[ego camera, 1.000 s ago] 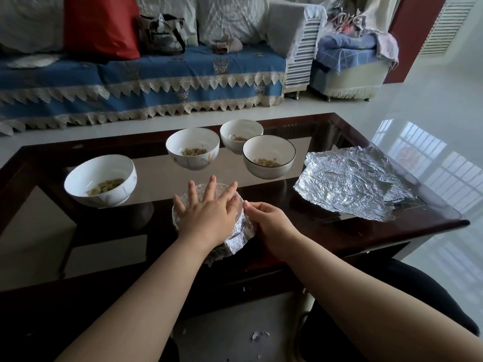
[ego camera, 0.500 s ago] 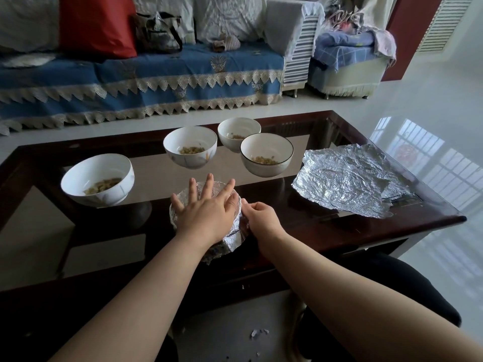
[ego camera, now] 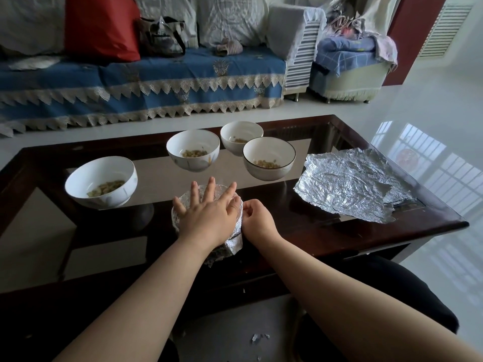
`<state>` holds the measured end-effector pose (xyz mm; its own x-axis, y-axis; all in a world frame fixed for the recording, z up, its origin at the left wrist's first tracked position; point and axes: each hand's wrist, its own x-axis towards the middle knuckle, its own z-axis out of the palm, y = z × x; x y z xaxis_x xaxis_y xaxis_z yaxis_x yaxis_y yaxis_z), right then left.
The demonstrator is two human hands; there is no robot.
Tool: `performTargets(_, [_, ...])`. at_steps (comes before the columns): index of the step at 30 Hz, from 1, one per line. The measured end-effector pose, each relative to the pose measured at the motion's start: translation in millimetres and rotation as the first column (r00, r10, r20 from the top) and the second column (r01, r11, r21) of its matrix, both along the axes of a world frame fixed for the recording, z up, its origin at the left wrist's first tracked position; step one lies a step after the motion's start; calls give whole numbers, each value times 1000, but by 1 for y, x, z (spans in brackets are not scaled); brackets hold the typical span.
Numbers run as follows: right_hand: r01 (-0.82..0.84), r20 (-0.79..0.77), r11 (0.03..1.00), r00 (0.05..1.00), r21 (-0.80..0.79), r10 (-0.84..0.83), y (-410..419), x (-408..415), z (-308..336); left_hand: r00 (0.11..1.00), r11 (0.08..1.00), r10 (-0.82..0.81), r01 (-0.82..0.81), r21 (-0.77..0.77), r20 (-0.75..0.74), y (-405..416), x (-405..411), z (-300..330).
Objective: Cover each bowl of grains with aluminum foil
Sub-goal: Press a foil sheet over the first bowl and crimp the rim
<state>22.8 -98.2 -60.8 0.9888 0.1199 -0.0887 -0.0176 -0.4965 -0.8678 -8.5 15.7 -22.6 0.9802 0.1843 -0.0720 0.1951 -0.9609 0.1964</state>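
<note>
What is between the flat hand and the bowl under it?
In the head view, a crinkled sheet of foil lies between the left hand and the bowl, hiding it. The right hand pinches the foil's edge.

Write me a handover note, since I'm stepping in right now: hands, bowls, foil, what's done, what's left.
Left hand: flat, pressing the foil on the near bowl.
Right hand: pinching that foil's edge at the bowl's right side.
Done: nothing fully; this first bowl is almost wrapped.
Left: four open bowls of grains, left, middle, back and right.
Spare foil sheets lie on the table's right end.
</note>
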Motion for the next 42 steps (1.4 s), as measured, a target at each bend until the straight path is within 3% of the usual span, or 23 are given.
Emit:
performTargets(14, [-147, 11, 912, 987, -382, 163, -10, 3, 4, 1000, 1000, 25, -26, -16, -11, 1, -1, 2])
performTargets(16, [-62, 61, 956, 995, -286, 83, -15, 10, 13, 999, 998, 43, -43, -42, -20, 1, 0, 3])
performTargets(18, [36, 136, 998, 990, -56, -28, -18, 10, 22, 998, 996, 57, -59, -68, -30, -1, 0, 4])
performTargets(21, [-20, 132, 992, 991, 121, 3, -9, -8, 26, 994, 988, 95, -100, -115, -49, -4, 2, 6])
performTargets(26, [-109, 171, 994, 979, -10, 109, -8, -8, 19, 992, 981, 126, -128, -145, -18, 2, -2, 19])
performTargets(32, [-135, 210, 990, 968, -43, 141, -9, 8, 20, 987, 980, 42, -70, 184, 153, 11, -13, 12])
performTargets(38, [-132, 104, 988, 987, 82, 123, -7, 15, 19, 982, 987, -141, 129, 99, 123, 9, -13, 2])
performTargets(42, [-138, -3, 971, 990, 193, 141, -10, 19, 16, 980, 984, -178, 175, 47, 85, 10, -11, -1])
